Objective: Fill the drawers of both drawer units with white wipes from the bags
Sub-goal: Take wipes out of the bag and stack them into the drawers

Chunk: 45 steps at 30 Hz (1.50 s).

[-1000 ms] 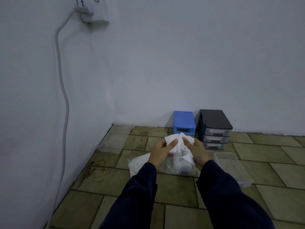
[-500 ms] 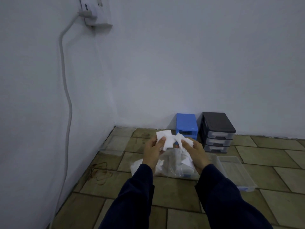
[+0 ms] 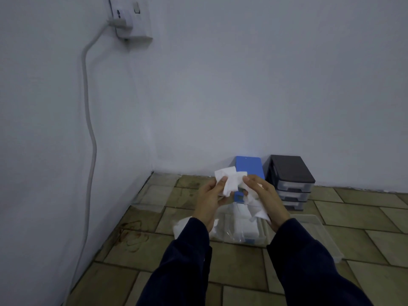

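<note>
A person in dark sleeves (image 3: 302, 257) holds a bunch of white wipes (image 3: 231, 180) above a tiled floor (image 3: 242, 263), both hands raised near the corner of the room. The left hand (image 3: 209, 199) pinches the upper sheets, thumb pressed over them and fingers curled behind. The right hand (image 3: 268, 202) grips the crumpled lower wipes, which trail down under its palm, with fingers bent around them. The wipes sit at the centre of the scene and partly block the blue drawer unit (image 3: 249, 167) at 12 o'clock from the hands, against the wall. Just beside it, at about 1 o'clock, stands a dark drawer unit (image 3: 290, 180) with three clear-fronted drawers; whether anything lies in them cannot be told. Directly beneath the hands a clear bag (image 3: 238, 228) of wipes rests on the floor, and a clear drawer tray (image 3: 320, 235) lies at 4 o'clock, touching or just beside it. Another clear plastic piece (image 3: 152, 199) lies at 9 o'clock by the left wall. At 11 o'clock, high up, a plug sits in a wall socket (image 3: 130, 18), its pale cable (image 3: 88, 129) hanging down the wall.
</note>
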### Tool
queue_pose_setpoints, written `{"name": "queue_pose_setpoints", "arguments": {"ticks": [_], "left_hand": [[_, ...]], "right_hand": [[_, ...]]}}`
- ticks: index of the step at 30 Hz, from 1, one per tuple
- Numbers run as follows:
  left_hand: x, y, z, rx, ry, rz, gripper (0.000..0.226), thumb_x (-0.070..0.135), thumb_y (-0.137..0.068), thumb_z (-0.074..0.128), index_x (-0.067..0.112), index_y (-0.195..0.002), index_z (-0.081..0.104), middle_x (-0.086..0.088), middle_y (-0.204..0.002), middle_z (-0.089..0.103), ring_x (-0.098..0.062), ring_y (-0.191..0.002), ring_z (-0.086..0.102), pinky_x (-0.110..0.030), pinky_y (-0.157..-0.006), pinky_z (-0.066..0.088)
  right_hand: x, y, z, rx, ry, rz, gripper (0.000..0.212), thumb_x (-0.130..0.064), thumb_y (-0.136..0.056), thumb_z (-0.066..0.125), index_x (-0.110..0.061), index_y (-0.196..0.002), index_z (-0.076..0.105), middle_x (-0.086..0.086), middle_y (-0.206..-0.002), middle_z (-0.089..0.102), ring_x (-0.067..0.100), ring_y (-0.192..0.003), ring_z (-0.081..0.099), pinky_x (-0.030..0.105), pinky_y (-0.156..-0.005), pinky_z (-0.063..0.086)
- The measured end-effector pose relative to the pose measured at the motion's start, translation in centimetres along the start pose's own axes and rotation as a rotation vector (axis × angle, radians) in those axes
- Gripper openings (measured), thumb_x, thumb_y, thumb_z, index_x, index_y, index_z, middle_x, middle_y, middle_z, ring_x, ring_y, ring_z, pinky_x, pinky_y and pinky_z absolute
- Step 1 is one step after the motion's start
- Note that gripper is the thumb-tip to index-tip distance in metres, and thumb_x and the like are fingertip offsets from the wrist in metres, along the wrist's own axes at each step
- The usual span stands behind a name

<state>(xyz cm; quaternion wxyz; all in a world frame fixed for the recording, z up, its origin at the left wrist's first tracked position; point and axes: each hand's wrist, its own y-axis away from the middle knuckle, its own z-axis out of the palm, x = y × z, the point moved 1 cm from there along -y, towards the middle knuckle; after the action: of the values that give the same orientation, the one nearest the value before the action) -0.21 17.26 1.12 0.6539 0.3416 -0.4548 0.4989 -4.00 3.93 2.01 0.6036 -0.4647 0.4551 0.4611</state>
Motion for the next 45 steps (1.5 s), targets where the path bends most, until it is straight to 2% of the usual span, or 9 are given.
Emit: {"name": "queue_pose_setpoints", "arguments": {"ticks": [7, 10, 16, 21, 24, 27, 31, 40, 45], "left_hand": [[0.8, 0.3, 0.1, 0.028, -0.150, 0.111, 0.019, 0.021, -0.092, 0.057, 0.009, -0.099, 0.071, -0.012, -0.098, 0.071, -0.024, -0.093, 0.066, -0.030, -0.081, 0.055], [0.5, 0.6, -0.3, 0.035, -0.194, 0.126, 0.022, 0.024, -0.090, 0.061, 0.005, -0.096, 0.071, -0.018, -0.096, 0.069, -0.035, -0.096, 0.064, -0.043, -0.086, 0.052], [-0.5, 1.6, -0.5, 0.121, -0.137, 0.101, 0.031, 0.025, -0.086, 0.066, -0.006, -0.091, 0.066, -0.030, -0.092, 0.064, -0.028, -0.081, 0.059, -0.051, -0.082, 0.051], [-1.4, 2.7, -0.7, 0.167, -0.194, 0.107, 0.024, 0.021, -0.086, 0.066, -0.002, -0.079, 0.067, -0.016, -0.073, 0.063, -0.025, -0.071, 0.057, -0.040, -0.070, 0.049], [-1.5, 3.1, -0.7, 0.142, -0.244, 0.116, 0.017, 0.020, -0.085, 0.068, 0.003, -0.083, 0.068, -0.016, -0.079, 0.067, -0.026, -0.078, 0.062, -0.046, -0.075, 0.053], [-1.4, 3.3, -0.6, 0.157, -0.222, 0.109, 0.020, 0.013, -0.081, 0.071, 0.016, -0.100, 0.064, -0.008, -0.097, 0.069, -0.025, -0.093, 0.066, -0.042, -0.082, 0.055], [-1.4, 3.6, -0.8, 0.173, -0.299, 0.181, 0.019, 0.011, -0.081, 0.071, 0.015, -0.095, 0.060, -0.008, -0.089, 0.068, -0.026, -0.089, 0.065, -0.038, -0.079, 0.055], [-1.4, 4.2, -1.7, 0.212, -0.369, 0.224, 0.017, 0.008, -0.085, 0.065, 0.024, -0.079, 0.062, 0.011, -0.079, 0.065, 0.005, -0.072, 0.061, -0.013, -0.067, 0.051], [-2.0, 3.9, -2.9, 0.328, -0.312, 0.230, 0.010, 0.002, -0.088, 0.059, 0.009, -0.093, 0.052, -0.001, -0.088, 0.060, -0.014, -0.083, 0.058, -0.025, -0.074, 0.050]], "right_hand": [[-0.4, -0.2, 0.5, 0.024, 0.140, -0.040, 0.007, -0.012, -0.086, 0.063, -0.007, -0.088, 0.067, -0.001, -0.078, 0.068, 0.004, -0.065, 0.063, 0.015, -0.056, 0.047], [-0.3, -0.3, 0.3, 0.053, 0.220, -0.032, 0.013, -0.013, -0.085, 0.063, -0.006, -0.095, 0.067, 0.003, -0.087, 0.067, 0.011, -0.074, 0.062, 0.019, -0.061, 0.046], [0.4, 0.5, 0.9, 0.102, 0.202, 0.011, 0.008, -0.012, -0.087, 0.060, -0.013, -0.088, 0.068, 0.007, -0.088, 0.069, 0.026, -0.083, 0.063, 0.034, -0.072, 0.053], [1.6, 2.8, 1.3, 0.140, 0.089, 0.091, 0.017, -0.029, -0.084, 0.063, -0.014, -0.089, 0.070, 0.004, -0.082, 0.072, 0.019, -0.077, 0.067, 0.030, -0.066, 0.052], [2.3, 3.5, 1.1, 0.159, 0.112, 0.086, 0.018, -0.025, -0.082, 0.066, -0.013, -0.094, 0.071, 0.006, -0.090, 0.073, 0.026, -0.087, 0.067, 0.040, -0.078, 0.054], [2.5, 3.7, 0.8, 0.147, 0.117, 0.071, 0.016, -0.019, -0.080, 0.067, -0.013, -0.093, 0.070, 0.005, -0.089, 0.073, 0.024, -0.084, 0.068, 0.037, -0.071, 0.054], [2.9, 3.9, 0.7, 0.151, 0.144, 0.088, 0.015, -0.017, -0.081, 0.067, -0.017, -0.096, 0.068, 0.003, -0.093, 0.072, 0.020, -0.085, 0.067, 0.035, -0.071, 0.053], [2.6, 4.4, 0.5, 0.165, 0.069, 0.114, 0.014, -0.005, -0.086, 0.058, -0.016, -0.094, 0.061, 0.009, -0.095, 0.064, 0.027, -0.085, 0.061, 0.032, -0.067, 0.048], [2.1, 4.6, 0.2, 0.234, -0.036, 0.126, 0.018, -0.001, -0.085, 0.058, -0.017, -0.094, 0.061, 0.009, -0.094, 0.065, 0.022, -0.080, 0.062, 0.028, -0.058, 0.052]]}}
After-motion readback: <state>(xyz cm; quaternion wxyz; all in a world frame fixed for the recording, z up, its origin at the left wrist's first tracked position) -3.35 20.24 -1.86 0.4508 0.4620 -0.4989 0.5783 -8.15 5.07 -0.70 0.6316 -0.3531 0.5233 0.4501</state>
